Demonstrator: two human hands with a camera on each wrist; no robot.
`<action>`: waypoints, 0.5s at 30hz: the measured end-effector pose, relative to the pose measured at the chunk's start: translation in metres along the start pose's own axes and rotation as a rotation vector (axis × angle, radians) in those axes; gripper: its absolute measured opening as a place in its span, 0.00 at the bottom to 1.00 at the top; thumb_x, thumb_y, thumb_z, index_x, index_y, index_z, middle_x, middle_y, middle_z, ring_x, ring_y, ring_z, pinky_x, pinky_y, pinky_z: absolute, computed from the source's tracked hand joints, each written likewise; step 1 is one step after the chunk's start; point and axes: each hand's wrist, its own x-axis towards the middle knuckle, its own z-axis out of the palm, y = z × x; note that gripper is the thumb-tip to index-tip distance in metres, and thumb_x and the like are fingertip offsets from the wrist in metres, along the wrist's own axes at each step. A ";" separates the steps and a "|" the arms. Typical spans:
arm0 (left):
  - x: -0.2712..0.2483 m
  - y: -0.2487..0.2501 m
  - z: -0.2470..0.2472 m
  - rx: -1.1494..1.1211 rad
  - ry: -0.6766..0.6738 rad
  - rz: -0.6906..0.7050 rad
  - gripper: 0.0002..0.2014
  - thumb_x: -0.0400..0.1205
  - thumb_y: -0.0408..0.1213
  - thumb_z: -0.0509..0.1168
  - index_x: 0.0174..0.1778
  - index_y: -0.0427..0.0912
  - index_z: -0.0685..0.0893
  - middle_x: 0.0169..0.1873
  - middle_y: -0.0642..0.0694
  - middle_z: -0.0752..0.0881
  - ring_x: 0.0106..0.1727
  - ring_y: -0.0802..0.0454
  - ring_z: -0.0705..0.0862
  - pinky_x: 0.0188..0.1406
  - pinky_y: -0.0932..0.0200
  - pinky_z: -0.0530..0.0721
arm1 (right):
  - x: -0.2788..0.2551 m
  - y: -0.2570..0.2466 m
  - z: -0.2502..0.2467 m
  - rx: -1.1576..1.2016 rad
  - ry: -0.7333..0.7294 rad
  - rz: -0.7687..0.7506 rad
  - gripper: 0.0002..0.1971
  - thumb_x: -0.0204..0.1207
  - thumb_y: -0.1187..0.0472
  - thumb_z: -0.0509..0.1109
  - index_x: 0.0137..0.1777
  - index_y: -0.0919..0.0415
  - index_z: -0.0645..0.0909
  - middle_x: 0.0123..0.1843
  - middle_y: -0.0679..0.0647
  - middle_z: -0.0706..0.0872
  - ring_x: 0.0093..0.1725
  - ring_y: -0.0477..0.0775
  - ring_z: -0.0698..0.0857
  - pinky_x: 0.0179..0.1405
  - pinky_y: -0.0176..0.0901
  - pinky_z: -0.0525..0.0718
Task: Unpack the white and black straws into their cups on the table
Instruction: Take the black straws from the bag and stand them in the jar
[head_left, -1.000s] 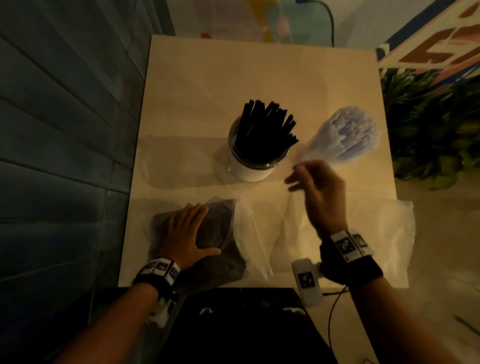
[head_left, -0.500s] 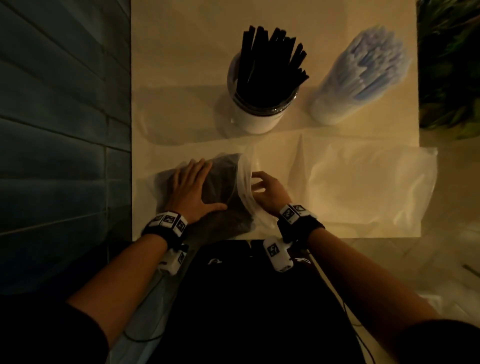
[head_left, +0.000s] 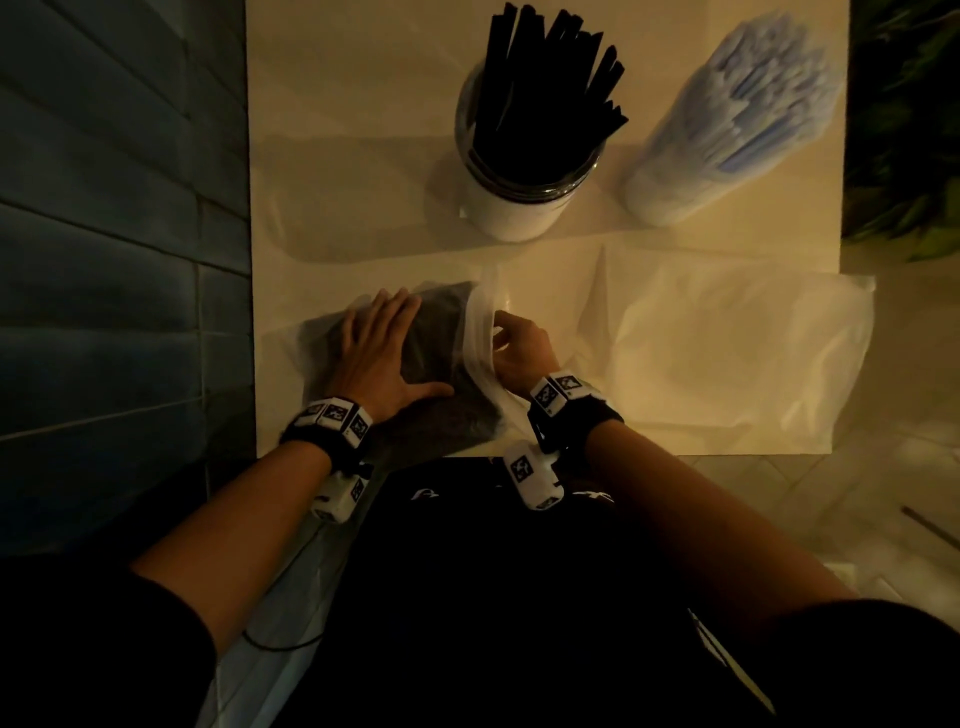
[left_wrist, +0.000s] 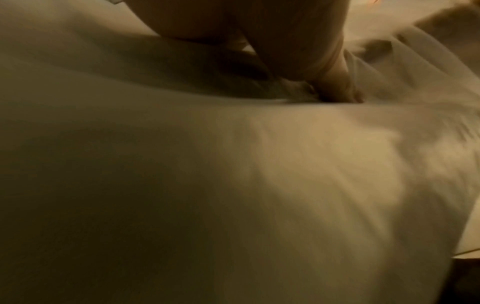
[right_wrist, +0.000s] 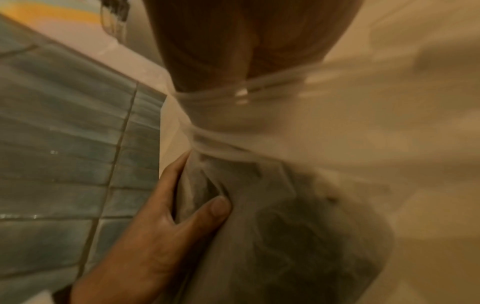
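Dim warm light — blue-grey plank wall (head_left: 114, 218), leafy plant (head_left: 904, 130).

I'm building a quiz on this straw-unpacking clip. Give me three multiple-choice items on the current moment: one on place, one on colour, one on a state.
1. Where does the left hand rest?
A. on the bag of black straws
B. on a cup
C. off the table

2. What colour are the straws in the white cup?
A. red
B. black
C. green

3. What is the right hand doing?
A. lying flat
B. lifting a cup
C. working at the bag's open end

Answers: 1 A, its palm lies flat on the bag; 2 B, black straws stand in it; 3 C, its fingers go into the bag's mouth.
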 end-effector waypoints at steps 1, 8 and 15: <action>0.001 0.000 0.000 0.006 -0.005 0.001 0.61 0.63 0.79 0.64 0.86 0.52 0.46 0.87 0.50 0.49 0.87 0.49 0.43 0.84 0.35 0.42 | 0.000 -0.003 0.000 -0.005 -0.023 0.003 0.13 0.79 0.64 0.67 0.62 0.55 0.84 0.44 0.53 0.88 0.46 0.54 0.85 0.46 0.42 0.79; 0.002 -0.001 -0.001 -0.014 0.002 0.010 0.63 0.60 0.80 0.65 0.86 0.52 0.48 0.87 0.50 0.49 0.87 0.50 0.43 0.83 0.34 0.42 | 0.005 0.008 -0.005 0.062 -0.063 0.039 0.11 0.75 0.71 0.67 0.53 0.59 0.85 0.32 0.49 0.85 0.33 0.46 0.83 0.34 0.37 0.75; 0.000 -0.001 -0.002 -0.008 -0.012 0.028 0.64 0.61 0.80 0.65 0.86 0.52 0.46 0.87 0.50 0.49 0.87 0.50 0.43 0.83 0.34 0.42 | 0.006 0.008 -0.022 0.306 -0.139 0.050 0.15 0.73 0.74 0.71 0.56 0.58 0.78 0.40 0.55 0.84 0.31 0.50 0.82 0.27 0.38 0.84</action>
